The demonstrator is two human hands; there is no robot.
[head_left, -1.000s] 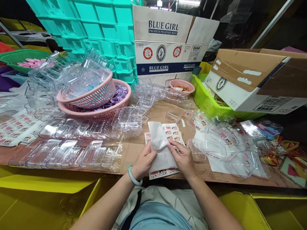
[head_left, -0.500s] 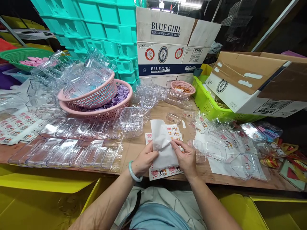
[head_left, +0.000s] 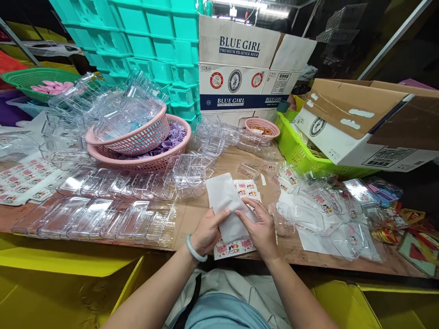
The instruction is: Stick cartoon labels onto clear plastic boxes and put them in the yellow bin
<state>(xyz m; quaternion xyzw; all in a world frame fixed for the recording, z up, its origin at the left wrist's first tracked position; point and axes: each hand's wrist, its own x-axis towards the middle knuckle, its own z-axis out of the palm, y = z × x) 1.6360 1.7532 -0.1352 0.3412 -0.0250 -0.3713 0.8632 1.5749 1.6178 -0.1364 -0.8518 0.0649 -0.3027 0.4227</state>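
My left hand, with a pale bangle at its wrist, pinches the left side of a white paper sheet. My right hand grips the same sheet from the right, thumb on top. The paper is creased and tilted between them; what its far side carries is hidden. Beneath it lies a sticker sheet printed with cartoon cats and pink lettering, partly covered. Clear plastic cases stand in overlapping rows left of my hands. To the right, several clear pieces with cat stickers lie in a loose pile.
Two stacked pink baskets hold clear parts and purple pieces. A small pink basket sits at the back before a Blue Girl carton. Turquoise crates rise behind. A lime green basket supports another carton at right.
The white sheet has tilted, its top swinging left. My left thumb has slid further over the paper, and the right thumb has shifted left, so the two thumbs are closer together.
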